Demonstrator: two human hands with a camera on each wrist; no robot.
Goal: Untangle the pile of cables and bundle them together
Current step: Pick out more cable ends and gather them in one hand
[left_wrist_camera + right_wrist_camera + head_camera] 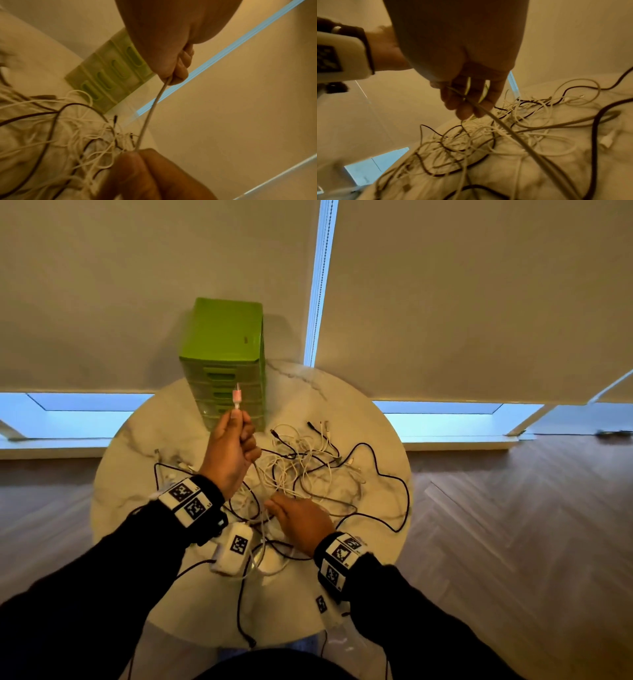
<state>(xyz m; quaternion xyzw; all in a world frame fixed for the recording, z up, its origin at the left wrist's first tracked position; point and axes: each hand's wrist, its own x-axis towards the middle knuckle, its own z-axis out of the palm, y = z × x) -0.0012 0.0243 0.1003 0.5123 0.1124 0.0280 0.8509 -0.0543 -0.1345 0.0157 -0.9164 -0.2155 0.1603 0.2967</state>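
Gripping one white cable (pixel 255 470), both left hand (pixel 230 453) and right hand (pixel 301 520) work before the green drawer unit (pixel 226 361).

No readable text anywhere. Wrist bands (pixel 191 501) and the white wrist module (pixel 236 546) carry black-and-white square fiducial markers only; tiny characters beside them are too small to read. Green drawer unit (pixel 224 337) has a small dark mark on top, illegible.
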